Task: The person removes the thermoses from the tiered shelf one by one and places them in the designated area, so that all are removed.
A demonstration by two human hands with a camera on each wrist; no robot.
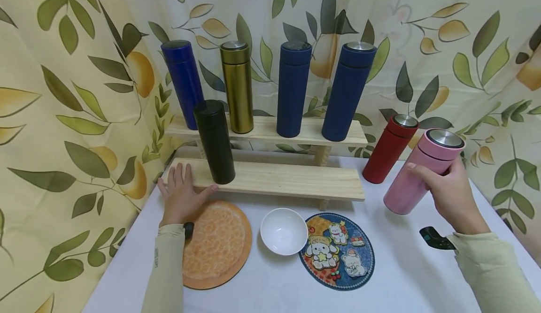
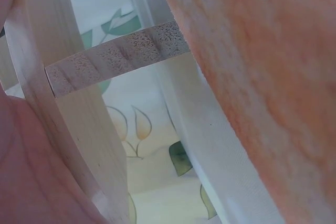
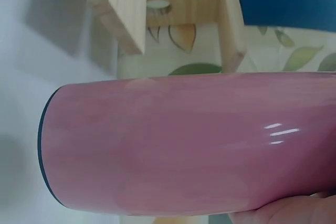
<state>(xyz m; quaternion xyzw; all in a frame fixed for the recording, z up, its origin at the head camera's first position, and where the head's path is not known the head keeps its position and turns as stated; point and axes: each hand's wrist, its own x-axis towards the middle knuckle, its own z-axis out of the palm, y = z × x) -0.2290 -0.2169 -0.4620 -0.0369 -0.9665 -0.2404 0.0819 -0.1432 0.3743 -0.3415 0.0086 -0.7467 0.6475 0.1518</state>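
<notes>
Pale sleeves, the left sleeve [image 1: 162,271] and the right sleeve [image 1: 496,271], reach in from the near edge of a white-covered table [image 1: 253,282], a dark device showing at each wrist. At right, a person's right hand [image 1: 456,198] grips a pink bottle [image 1: 412,181], fingers and thumb curled round its upper half below a silver-topped lid; whether its base touches the cloth cannot be told. The pink bottle is held to the right of a two-tier wooden stand, near a red bottle [image 1: 386,153] upright on the table. The left hand [image 1: 183,198] is open, fingers spread over the left end of the stand's lower board [image 1: 291,179], grasping nothing, its thumb stretched toward the foot of a black bottle [image 1: 216,146], the one bottle on that tier. Along the upper board [image 1: 264,126], from left, stand a bright blue bottle [image 1: 184,85], a gold bottle [image 1: 237,90], a navy bottle [image 1: 292,92] with a dark top and a second navy bottle [image 1: 347,95] with a silver top. In front of the stand, a white bowl [image 1: 284,231] sits between a round orange mat [image 1: 220,247], partly beneath the left forearm, and a round blue mat [image 1: 338,252] decorated with cartoon animals. Fabric [image 1: 444,3] patterned with leaves, fruit and birds hangs behind.
</notes>
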